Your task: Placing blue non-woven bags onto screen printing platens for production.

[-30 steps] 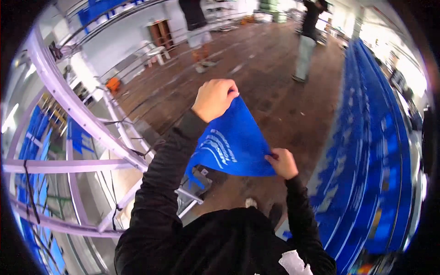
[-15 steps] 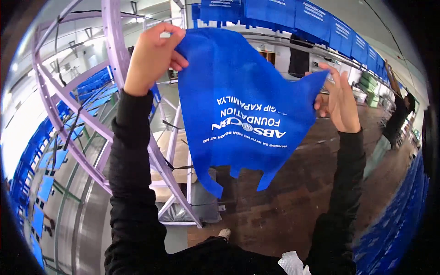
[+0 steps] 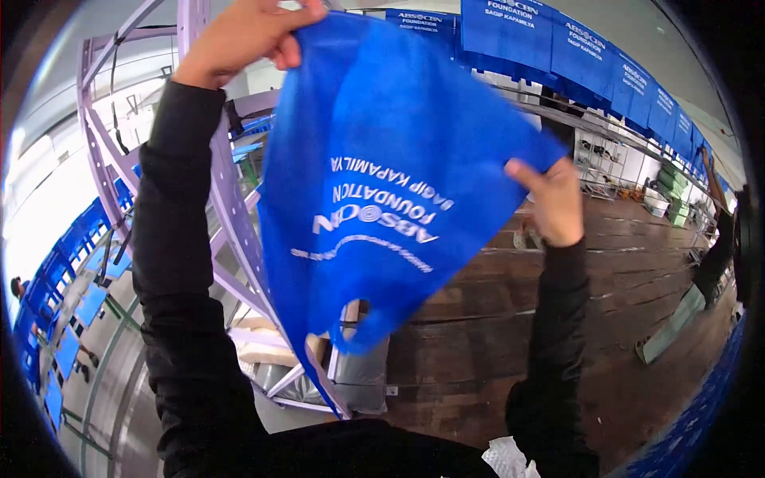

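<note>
A blue fabric bag (image 3: 398,119) with white print hangs upside down between my raised hands, its handle loops dangling toward the floor. At the upper left, my left hand (image 3: 253,40) pinches one top corner. My right hand (image 3: 555,199), lower and to the right, is closed on the opposite corner with the thumb on the cloth's front; its other fingers are partly hidden. The bag slants down from left to right and its lower part is slightly blurred.
A lilac metal rack frame (image 3: 231,215) stands close on my left. Several blue bags (image 3: 510,36) hang along a rail at the upper right. Another person's leg (image 3: 673,323) shows at the right, above the dark wooden floor (image 3: 478,358). Wrapped packages (image 3: 358,370) lie below.
My left hand has moved up and left, and my right hand down and slightly left, tilting the bag. The view has shifted, and the row of hanging bags shows lower.
</note>
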The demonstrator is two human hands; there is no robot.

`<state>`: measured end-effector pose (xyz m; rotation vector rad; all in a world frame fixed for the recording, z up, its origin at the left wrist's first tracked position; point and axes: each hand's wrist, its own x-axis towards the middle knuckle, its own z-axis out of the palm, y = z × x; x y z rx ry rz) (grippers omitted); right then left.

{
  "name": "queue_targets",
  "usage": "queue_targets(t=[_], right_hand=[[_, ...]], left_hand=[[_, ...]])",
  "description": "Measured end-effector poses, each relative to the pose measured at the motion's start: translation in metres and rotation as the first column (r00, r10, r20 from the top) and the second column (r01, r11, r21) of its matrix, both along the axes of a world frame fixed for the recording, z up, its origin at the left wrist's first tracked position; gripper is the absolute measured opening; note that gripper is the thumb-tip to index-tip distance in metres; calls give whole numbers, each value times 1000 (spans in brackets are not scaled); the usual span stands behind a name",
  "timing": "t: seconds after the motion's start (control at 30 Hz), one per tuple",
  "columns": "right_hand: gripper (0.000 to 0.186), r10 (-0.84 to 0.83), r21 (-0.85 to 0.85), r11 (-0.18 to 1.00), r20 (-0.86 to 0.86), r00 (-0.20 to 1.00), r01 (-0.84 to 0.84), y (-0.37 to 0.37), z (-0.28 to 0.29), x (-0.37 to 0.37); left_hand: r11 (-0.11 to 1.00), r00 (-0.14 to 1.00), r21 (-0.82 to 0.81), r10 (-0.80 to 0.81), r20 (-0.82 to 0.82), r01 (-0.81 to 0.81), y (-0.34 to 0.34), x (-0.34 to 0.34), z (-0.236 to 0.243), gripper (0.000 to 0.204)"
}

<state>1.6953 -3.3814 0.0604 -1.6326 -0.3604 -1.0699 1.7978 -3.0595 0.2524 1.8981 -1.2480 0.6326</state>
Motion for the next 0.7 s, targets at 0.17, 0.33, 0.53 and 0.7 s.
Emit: queue_targets(t=[0.17,0.33,0.53,0.7], right_hand=[[43,-301,-399,851,162,940,342,-26,144,9],[48,-131,-486,837,266,955,250,-75,242,95],[65,-696,-659,590,-122,707,467,-69,224,142],[58,-769,-860,506,-418,484,62,-80,192,137]], left_hand=[[973,971,-79,222,93,-215,34,25,55,15],[970,956,-12,241,164,-243,10,118,118,16],[795,872,374,482,86,-477,-39,209,96,16],[608,760,721,625,-178,-332,-82,224,22,23]])
